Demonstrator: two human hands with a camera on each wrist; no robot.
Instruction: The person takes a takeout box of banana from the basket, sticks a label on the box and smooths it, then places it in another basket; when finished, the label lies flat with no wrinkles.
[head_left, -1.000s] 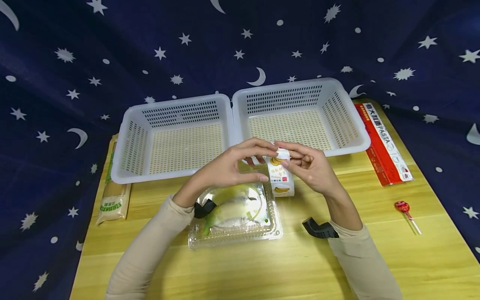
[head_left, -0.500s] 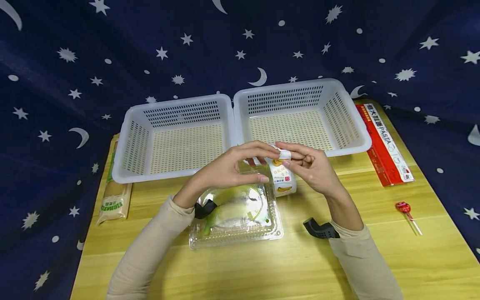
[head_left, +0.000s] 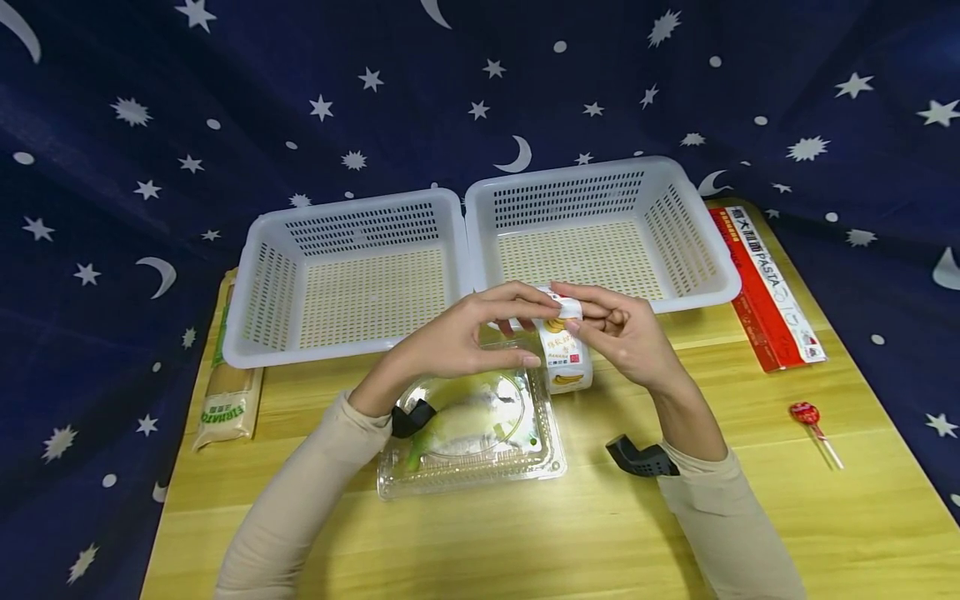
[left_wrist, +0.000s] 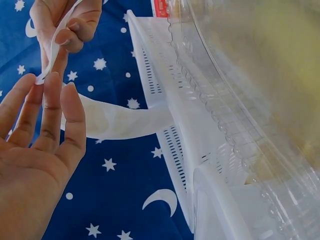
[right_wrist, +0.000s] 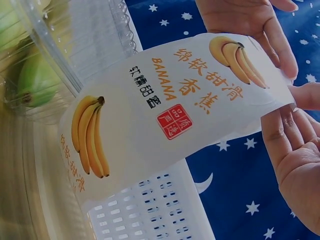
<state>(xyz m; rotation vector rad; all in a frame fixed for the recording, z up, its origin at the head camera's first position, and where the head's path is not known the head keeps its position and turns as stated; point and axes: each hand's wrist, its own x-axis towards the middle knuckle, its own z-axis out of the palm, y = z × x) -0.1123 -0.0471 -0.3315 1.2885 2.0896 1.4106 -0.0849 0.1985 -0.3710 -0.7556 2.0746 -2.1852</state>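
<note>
Banana label strip [head_left: 562, 354]: held up in front of the right basket, just beside the clamshell box; it hung from the hands in a curve, printed side toward the wearer (orange "BANANA", a red square stamp and yellow bunches read clearly from the right wrist). Whether its lower end met the table could not be told.

Right hand [head_left: 626, 342]: thumb and fingers pinched the strip's upper edge, thumb on the printed face, fingers behind. Left hand [head_left: 480, 333]: fingers extended, their tips touching the strip's upper end; thumb well apart from the fingers, clear of the strip.

Clear plastic clamshell box [head_left: 551, 437]: lay on the table, partly under the left hand and forearm, lid reflecting strongly. Green-yellow produce [head_left: 468, 421] showed through it; kind not certain through the glare.

Two white perforated baskets stood side by side behind the hands, the left basket [head_left: 371, 292] and the right basket [head_left: 573, 250].

Farther out: a red and white PASTA packet [head_left: 772, 292] lay right of the baskets, with a red-wrapped lollipop [head_left: 805, 412] nearer the wearer. A long, clear packet with green print [head_left: 225, 408] lay at far left, partly hidden by the left basket. All rested on a wood-grain table [head_left: 540, 533], before a dark blue star-and-moon cloth [head_left: 420, 83]
</note>
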